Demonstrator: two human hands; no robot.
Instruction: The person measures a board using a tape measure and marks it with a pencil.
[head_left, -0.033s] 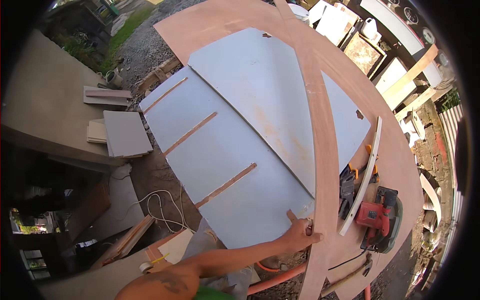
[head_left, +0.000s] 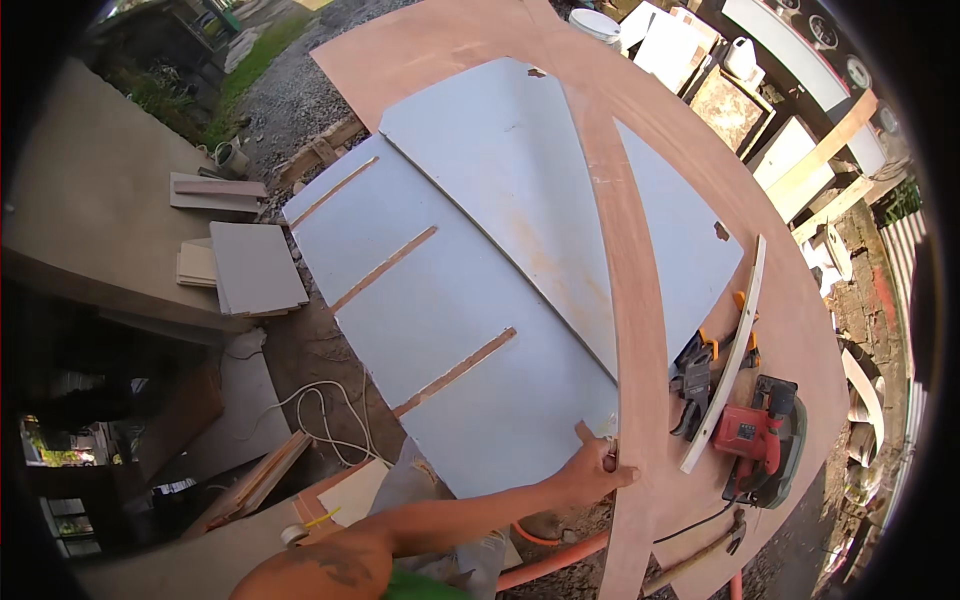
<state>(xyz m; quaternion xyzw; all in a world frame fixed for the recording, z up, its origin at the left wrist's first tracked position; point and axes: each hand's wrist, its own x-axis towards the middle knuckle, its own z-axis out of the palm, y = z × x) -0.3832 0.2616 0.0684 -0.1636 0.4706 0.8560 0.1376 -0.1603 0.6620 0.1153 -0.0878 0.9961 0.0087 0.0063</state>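
Observation:
My left hand (head_left: 592,472) is closed at the near left edge of a long reddish-brown plywood strip (head_left: 638,270), its thumb on the strip. One finger stretches onto the light blue sheet (head_left: 450,290) beside it. Small dark and shiny spots show among the fingers, too small to name. The strip lies lengthwise across the sheet. A raised edge crosses the sheet, and several narrow brown slots run in from its left side. Beneath everything is a large plywood panel (head_left: 400,45). My right hand is out of view.
Right of the strip, on the panel, lie a red power saw (head_left: 745,430), black clamps (head_left: 692,385), a pale narrow batten (head_left: 728,355) and a hammer (head_left: 705,552). Board offcuts (head_left: 255,270) are stacked at left, near a white cord (head_left: 325,400). An orange pipe (head_left: 560,560) runs low in front.
The plywood strip has shifted left over the blue sheet, baring more of the sheet on its right. My left hand has moved slightly left with it.

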